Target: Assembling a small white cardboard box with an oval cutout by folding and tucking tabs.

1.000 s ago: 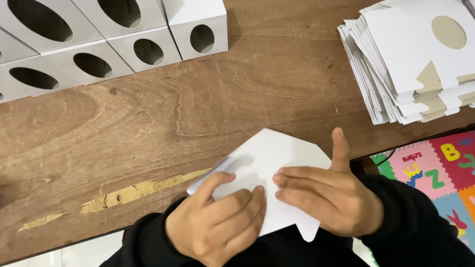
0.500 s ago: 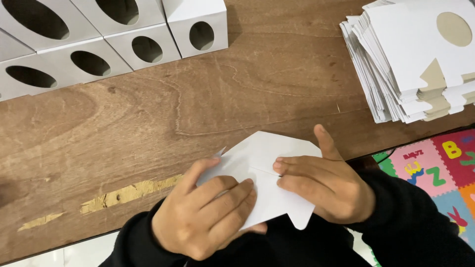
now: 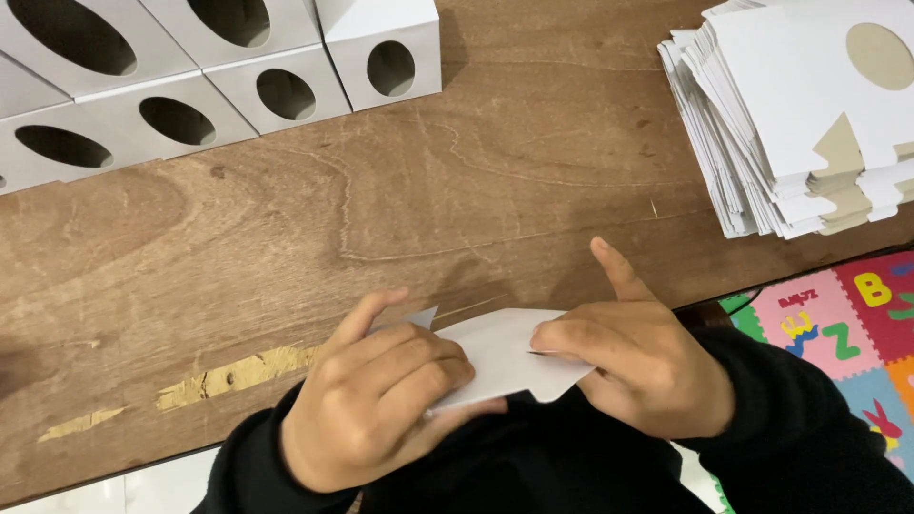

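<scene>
Both my hands grip one flat white cardboard piece (image 3: 500, 357) at the near edge of the wooden table (image 3: 457, 200). My left hand (image 3: 376, 405) curls over its left part, fingers on top and thumb under it. My right hand (image 3: 643, 357) pinches its right part, with the thumb raised and pointing away from me. The piece is tilted and partly folded, and much of it is hidden under my fingers. Both my sleeves are black.
Several assembled white boxes with oval holes (image 3: 190, 86) stand in rows at the far left. A stack of flat white cardboard blanks (image 3: 800, 114) lies at the far right. A colourful foam floor mat (image 3: 838, 333) shows below the table's right edge. The near table edge is chipped.
The cardboard piece has been drawn closer to me and folded down, so less of it shows. My hands have closed in on it and my right thumb has lifted.
</scene>
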